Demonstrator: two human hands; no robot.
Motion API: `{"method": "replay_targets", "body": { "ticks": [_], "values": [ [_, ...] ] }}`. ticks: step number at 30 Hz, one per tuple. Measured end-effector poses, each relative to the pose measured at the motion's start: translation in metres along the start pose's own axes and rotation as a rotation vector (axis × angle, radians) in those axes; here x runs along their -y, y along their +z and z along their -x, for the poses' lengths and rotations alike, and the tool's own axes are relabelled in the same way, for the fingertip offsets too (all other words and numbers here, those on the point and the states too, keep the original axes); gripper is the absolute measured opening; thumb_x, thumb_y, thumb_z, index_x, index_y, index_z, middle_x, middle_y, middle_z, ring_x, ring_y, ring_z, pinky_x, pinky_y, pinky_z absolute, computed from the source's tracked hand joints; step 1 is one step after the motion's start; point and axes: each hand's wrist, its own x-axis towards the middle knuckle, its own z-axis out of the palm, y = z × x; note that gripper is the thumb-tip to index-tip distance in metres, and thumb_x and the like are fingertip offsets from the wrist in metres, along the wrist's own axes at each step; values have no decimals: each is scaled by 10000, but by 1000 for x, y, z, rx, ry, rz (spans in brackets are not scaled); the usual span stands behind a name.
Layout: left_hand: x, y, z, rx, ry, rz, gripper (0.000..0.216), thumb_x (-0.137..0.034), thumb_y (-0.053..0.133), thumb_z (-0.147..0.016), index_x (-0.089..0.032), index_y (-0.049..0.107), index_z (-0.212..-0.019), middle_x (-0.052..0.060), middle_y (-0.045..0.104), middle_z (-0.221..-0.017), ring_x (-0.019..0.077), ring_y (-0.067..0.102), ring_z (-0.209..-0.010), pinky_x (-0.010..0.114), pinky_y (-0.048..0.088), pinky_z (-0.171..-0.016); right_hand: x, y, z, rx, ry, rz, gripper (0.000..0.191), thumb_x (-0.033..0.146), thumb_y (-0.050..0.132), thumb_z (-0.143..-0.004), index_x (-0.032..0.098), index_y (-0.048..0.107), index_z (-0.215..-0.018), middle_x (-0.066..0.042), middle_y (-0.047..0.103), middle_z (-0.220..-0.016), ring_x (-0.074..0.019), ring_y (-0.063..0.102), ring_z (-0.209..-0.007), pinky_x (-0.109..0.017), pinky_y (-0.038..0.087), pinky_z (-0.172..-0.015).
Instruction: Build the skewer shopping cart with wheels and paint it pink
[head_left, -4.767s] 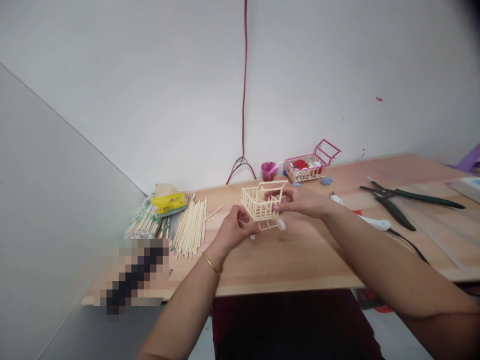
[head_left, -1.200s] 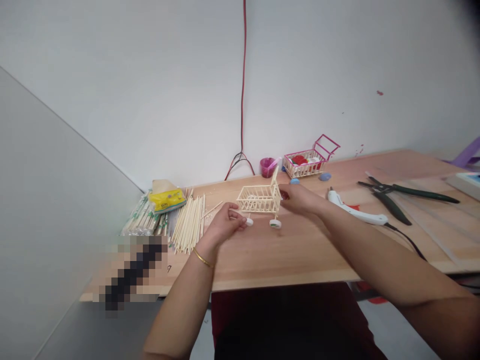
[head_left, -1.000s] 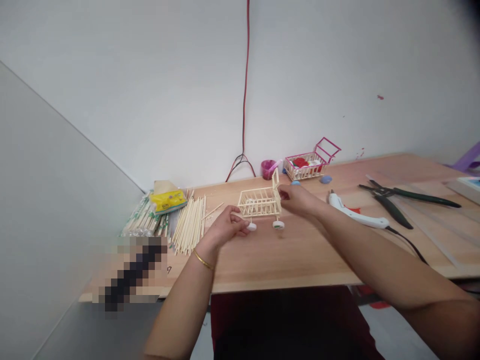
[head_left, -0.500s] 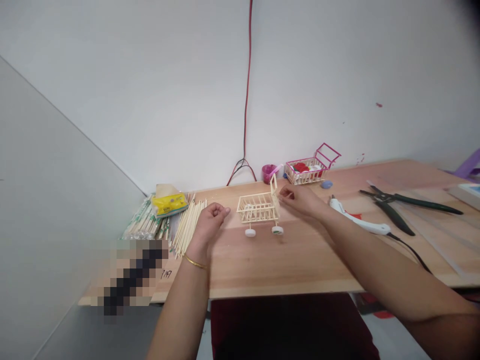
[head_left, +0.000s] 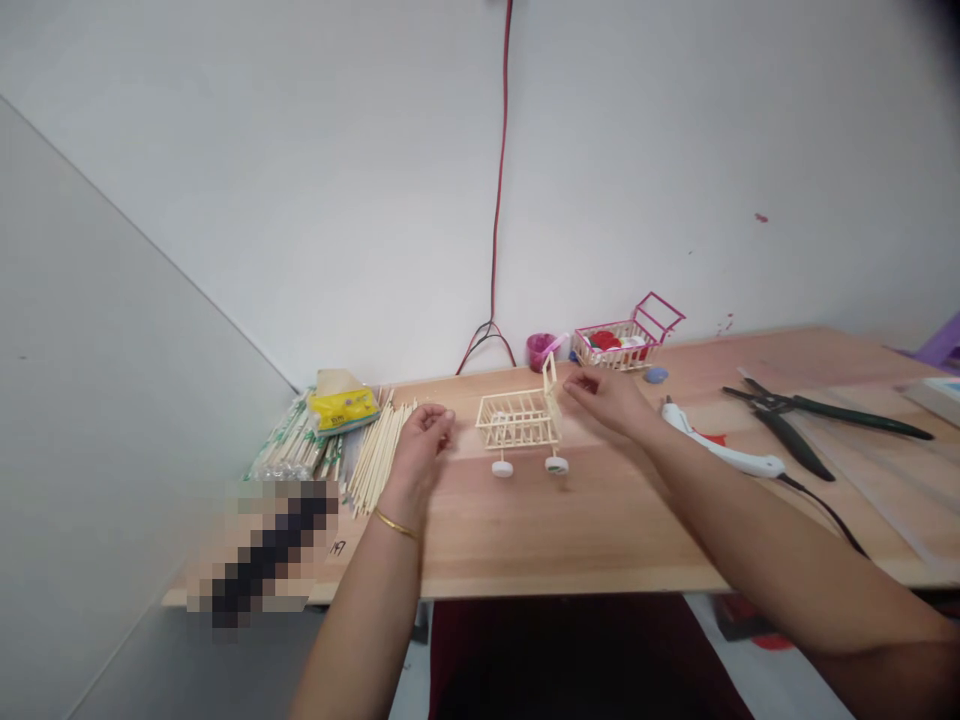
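A small shopping cart (head_left: 517, 420) made of pale wooden sticks stands upright on the table on white round wheels, two of them plainly visible. Its raised handle is at the right end. To its left is my left hand (head_left: 421, 445), loosely curled, with a gap between thumb and fingers and nothing seen in it; it is apart from the cart. My right hand (head_left: 611, 397) is beside the handle, bent inward with its fingers a little apart. A narrow gap shows between those fingertips and the cart, and no held thing is visible.
Loose wooden sticks (head_left: 376, 465), bagged sticks (head_left: 289, 440) and a yellow packet (head_left: 341, 408) lie left. Behind stand a pink cup (head_left: 538, 350) and a pink-trimmed cart (head_left: 619, 345) with coloured pieces. A white glue gun (head_left: 720, 450) and dark-handled cutters (head_left: 795, 410) lie right.
The view has shifted slightly. My right hand has drawn a little away from the cart's handle, and my left hand a little farther from its left end. The cart stays put.
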Motion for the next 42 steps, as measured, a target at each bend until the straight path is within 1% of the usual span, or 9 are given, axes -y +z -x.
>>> {"method": "replay_targets", "body": {
  "ticks": [2, 4, 9, 12, 15, 19, 25, 32, 42],
  "values": [
    [5, 1, 0, 63, 12, -2, 505, -318, 839, -586, -186, 570, -992, 18, 627, -949, 107, 604, -806, 232, 487, -711, 3, -2, -1, -26, 12, -51, 269, 445, 554, -815, 192, 635, -773, -44, 672, -731, -192, 604, -689, -303, 443, -650],
    [12, 4, 1, 175, 30, -21, 692, -267, 853, -579, -230, 525, -1187, 83, 561, -1248, 174, 584, -1094, 323, 471, -922, 5, -5, -2, -37, 25, -103, 340, 514, 521, -842, 194, 630, -803, -41, 666, -734, -180, 602, -664, -300, 458, -631],
    [31, 11, -2, 412, 34, -43, 1207, -168, 864, -563, -353, 118, -1494, 143, 256, -1547, 262, 294, -1443, 432, 295, -1137, 7, -14, -3, 138, 54, -394, 437, 563, 608, -797, 228, 601, -1078, -73, 666, -1032, -191, 627, -837, -313, 516, -679],
    [35, 15, -5, 457, 47, -34, 1313, -138, 861, -548, -374, -2, -1508, 141, 252, -1547, 266, 276, -1455, 434, 280, -1153, 12, -19, 2, 399, -46, -362, 726, 501, 758, -676, 266, 491, -1308, -98, 584, -1245, -231, 599, -1039, -346, 536, -791],
    [35, 19, -6, 461, 54, -54, 1304, -148, 857, -558, -367, -4, -1512, 134, 296, -1527, 265, 323, -1430, 420, 307, -1143, 23, -19, 9, 518, -94, -142, 913, 478, 821, -589, 275, 421, -1385, -107, 562, -1296, -294, 580, -1122, -383, 530, -848],
    [35, 24, -7, 445, 52, -72, 1268, -146, 847, -576, -328, 17, -1517, 147, 368, -1473, 271, 407, -1370, 413, 374, -1093, 33, -13, 17, 494, -93, -27, 987, 419, 805, -603, 249, 315, -1443, -125, 610, -1233, -320, 620, -1058, -419, 527, -858],
    [37, 25, -5, 492, 100, -132, 1275, -135, 827, -599, -299, -39, -1521, 133, 476, -1358, 258, 507, -1271, 416, 418, -1048, 27, -5, 17, 569, -50, -70, 962, 306, 764, -661, 248, 247, -1470, -88, 668, -1109, -255, 665, -902, -335, 546, -746],
    [33, 26, 6, 480, 104, -337, 1293, -104, 814, -578, -297, -40, -1529, 117, 491, -1319, 240, 580, -1144, 407, 462, -991, 24, -2, 19, 660, -43, -166, 1159, 279, 746, -690, 275, -40, -1542, -65, 653, -1151, -248, 660, -998, -361, 546, -847],
    [34, 27, 8, 474, 96, -358, 1295, -120, 824, -571, -270, -31, -1531, 132, 509, -1304, 244, 584, -1111, 429, 464, -980, 23, 1, 21, 662, -56, -163, 1150, 247, 748, -678, 250, -2, -1551, -60, 658, -1145, -225, 659, -993, -345, 536, -870]
  ]
}}
